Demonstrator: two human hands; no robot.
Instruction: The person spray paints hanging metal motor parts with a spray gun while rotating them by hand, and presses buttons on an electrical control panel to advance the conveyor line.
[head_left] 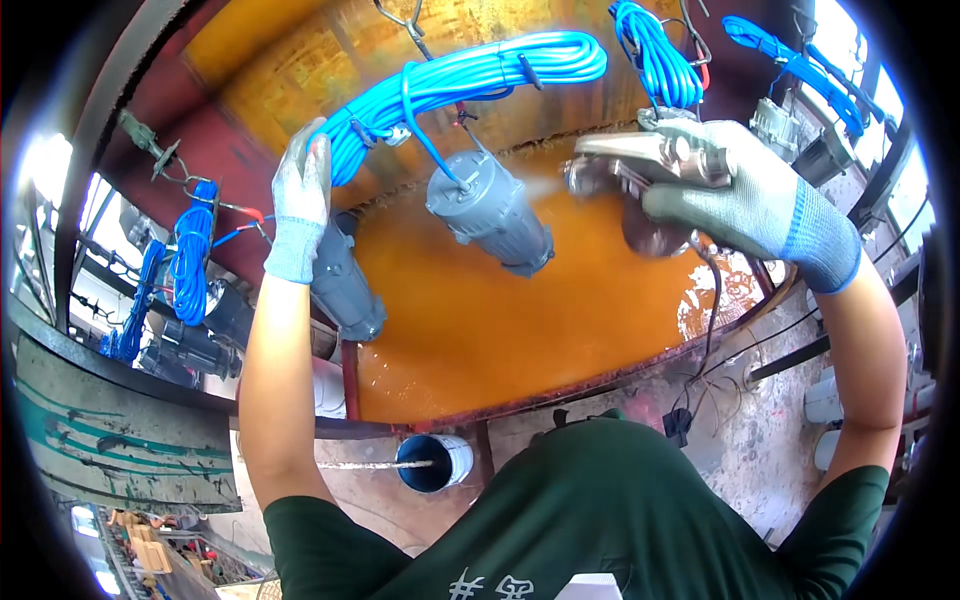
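A grey cylindrical motor (pixel 490 212) hangs tilted in the middle, its blue cable bundled in a long coil (pixel 480 72) above it. My left hand (pixel 302 190), in a pale knitted glove, is closed at the left end of this coil; its fingers are partly hidden. My right hand (pixel 735 190), gloved too, grips a metal spray gun (pixel 640 160) pointed at the motor's side. Pale mist shows between nozzle and motor. Beneath the gun is its rounded cup (pixel 655 230), and a dark hose (pixel 713 300) runs down. A second grey motor (pixel 347 285) hangs beside my left wrist.
Behind and below the motors stands a stained booth with orange-brown liquid (pixel 520 340) in its basin. More blue cable coils (pixel 660 60) hang right and left (pixel 192 260). A bucket (pixel 455 462) stands on the floor in front. Dark cords lie at right.
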